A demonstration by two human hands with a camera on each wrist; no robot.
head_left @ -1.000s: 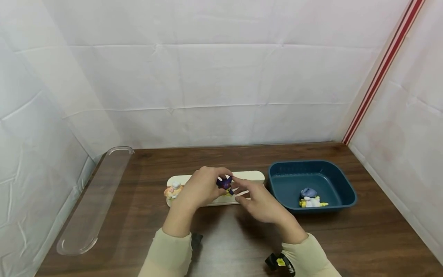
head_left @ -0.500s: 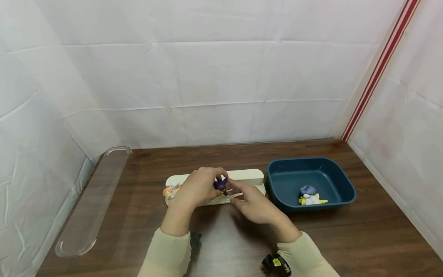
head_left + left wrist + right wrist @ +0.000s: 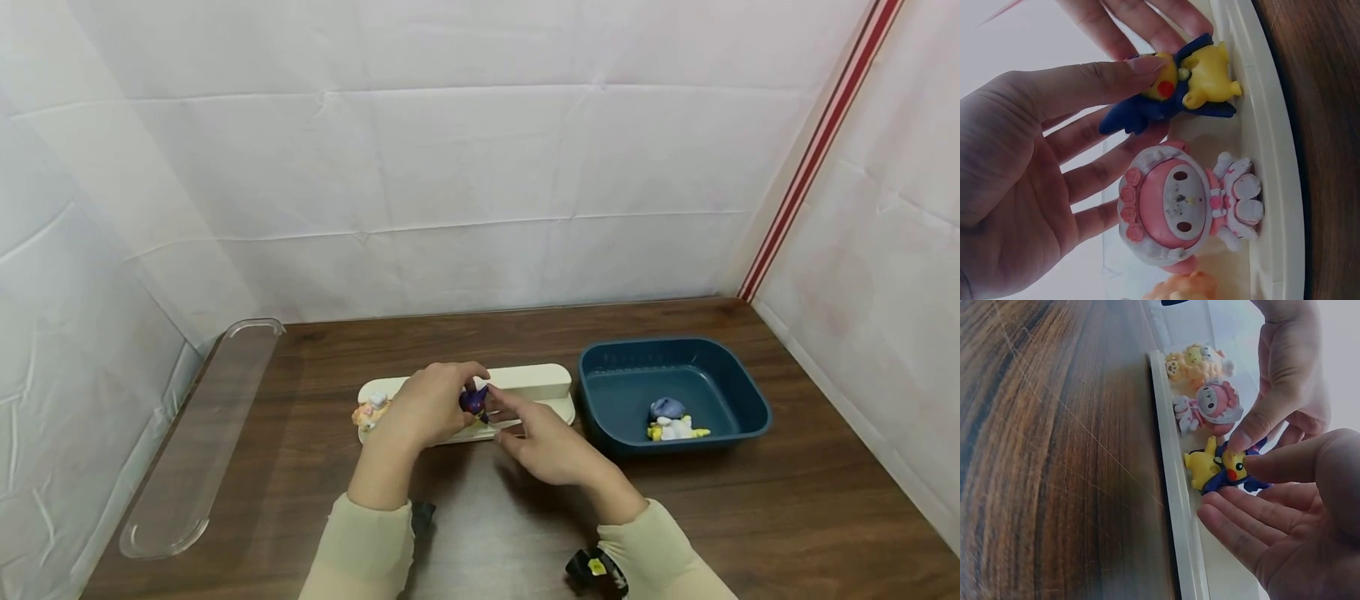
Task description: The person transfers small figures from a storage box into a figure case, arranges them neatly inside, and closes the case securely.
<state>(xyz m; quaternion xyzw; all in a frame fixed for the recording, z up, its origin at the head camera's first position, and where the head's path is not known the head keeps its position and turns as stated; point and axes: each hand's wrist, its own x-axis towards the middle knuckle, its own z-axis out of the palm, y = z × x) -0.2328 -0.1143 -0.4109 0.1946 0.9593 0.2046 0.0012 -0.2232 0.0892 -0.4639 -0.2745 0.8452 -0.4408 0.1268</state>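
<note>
Between both hands is a yellow Pikachu figurine (image 3: 1210, 74) in a dark blue cape. My left hand (image 3: 427, 408) pinches it, thumb across its face and fingers behind. My right hand (image 3: 551, 442) reaches in from the other side; its fairly straight fingers touch the cape edge, with the thumb near the face. The figurine's feet are at the front lip of a cream display base (image 3: 532, 379). Beside it on the base sits a pink hooded figurine (image 3: 1175, 200) with a white frilled rim. Past that is an orange fluffy figurine (image 3: 1197, 361).
A dark teal bin (image 3: 675, 343) stands right of the base, holding a white-and-yellow figurine (image 3: 677, 428) and a blue-grey one (image 3: 666, 408). A long clear plastic cover (image 3: 202, 442) lies at the table's left edge. White sheeting (image 3: 450, 167) walls the table (image 3: 300, 500).
The Pikachu figurine and both hands have shifted slightly left along the base and lower. The left hand keeps its pinch; the right fingers stay beside the figurine.
</note>
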